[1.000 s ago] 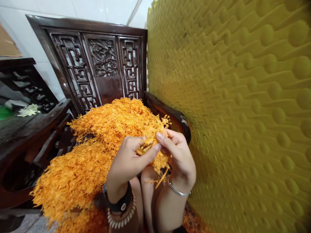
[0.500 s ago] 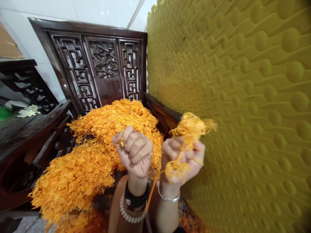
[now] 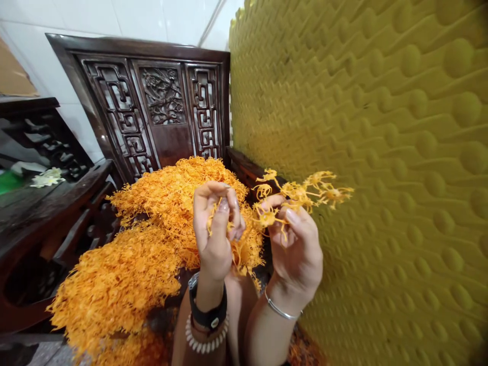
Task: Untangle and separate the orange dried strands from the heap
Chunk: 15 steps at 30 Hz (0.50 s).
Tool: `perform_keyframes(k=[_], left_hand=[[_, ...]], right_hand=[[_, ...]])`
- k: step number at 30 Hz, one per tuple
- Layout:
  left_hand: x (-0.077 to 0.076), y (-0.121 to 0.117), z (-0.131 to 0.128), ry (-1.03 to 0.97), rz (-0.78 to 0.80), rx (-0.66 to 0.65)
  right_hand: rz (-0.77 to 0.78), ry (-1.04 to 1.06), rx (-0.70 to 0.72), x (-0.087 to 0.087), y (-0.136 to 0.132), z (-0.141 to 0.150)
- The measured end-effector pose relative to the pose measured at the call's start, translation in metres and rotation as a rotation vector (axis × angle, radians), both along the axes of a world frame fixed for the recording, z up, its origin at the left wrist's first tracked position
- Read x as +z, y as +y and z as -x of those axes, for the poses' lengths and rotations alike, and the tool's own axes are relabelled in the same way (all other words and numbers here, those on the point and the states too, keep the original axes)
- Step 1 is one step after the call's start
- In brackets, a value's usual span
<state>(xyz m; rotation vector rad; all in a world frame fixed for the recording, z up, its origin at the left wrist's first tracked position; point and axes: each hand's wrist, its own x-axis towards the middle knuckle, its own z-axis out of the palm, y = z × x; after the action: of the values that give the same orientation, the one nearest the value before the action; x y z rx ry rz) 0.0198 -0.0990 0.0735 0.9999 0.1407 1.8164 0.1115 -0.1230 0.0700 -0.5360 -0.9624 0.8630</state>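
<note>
A large heap of fine orange strands [image 3: 152,244] lies on the seat of a dark carved wooden chair. Above the heap, my left hand [image 3: 215,229] pinches a small tuft of the strands between thumb and fingers. My right hand [image 3: 293,249] holds a loose, spread-out tangle of orange strands [image 3: 301,195] at its fingertips, reaching out towards the yellow wall covering. A black wristband and a white bead bracelet circle my left wrist, and a thin silver bangle circles my right.
The chair's carved backrest [image 3: 163,96] stands ahead, with its wooden armrest [image 3: 247,170] by my right hand. Dimpled yellow foam [image 3: 381,152] fills the right side. Another dark wooden seat [image 3: 46,203] with white flowers [image 3: 48,178] is at left, before a white tiled wall [image 3: 114,15].
My fists have loosened into open pinches. The clump in my right hand has been teased apart into thin, spread strands. My left hand has shifted slightly right.
</note>
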Motion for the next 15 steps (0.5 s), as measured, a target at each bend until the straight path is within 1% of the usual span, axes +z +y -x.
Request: perform_keyframes(k=[3,5,7,8,11,13,15], left_hand=[[-0.002,0.001,0.006,0.118,0.014,0.014],[-0.004,0.0,0.011,0.228,-0.012,0.102],[-0.004,-0.002,0.016,0.378,-0.066,0.203],[-0.004,-0.003,0.018,0.474,-0.092,0.228],[-0.004,-0.006,0.021,0.727,-0.153,0.234],[-0.005,-0.007,0.022,0.775,-0.156,0.244],[-0.006,-0.006,0.024,0.743,-0.116,0.253]], right_hand=[[0.011,-0.064,0.059,-0.001,0.0,-0.001],[0.024,-0.065,0.093,-0.001,-0.001,-0.001],[0.055,-0.096,0.092,-0.001,-0.001,-0.001],[0.077,-0.136,0.083,-0.001,-0.001,-0.002],[0.147,-0.296,0.064,-0.003,0.001,-0.004],[0.155,-0.372,0.105,-0.005,0.002,-0.006],[0.127,-0.431,0.199,-0.006,0.003,-0.006]])
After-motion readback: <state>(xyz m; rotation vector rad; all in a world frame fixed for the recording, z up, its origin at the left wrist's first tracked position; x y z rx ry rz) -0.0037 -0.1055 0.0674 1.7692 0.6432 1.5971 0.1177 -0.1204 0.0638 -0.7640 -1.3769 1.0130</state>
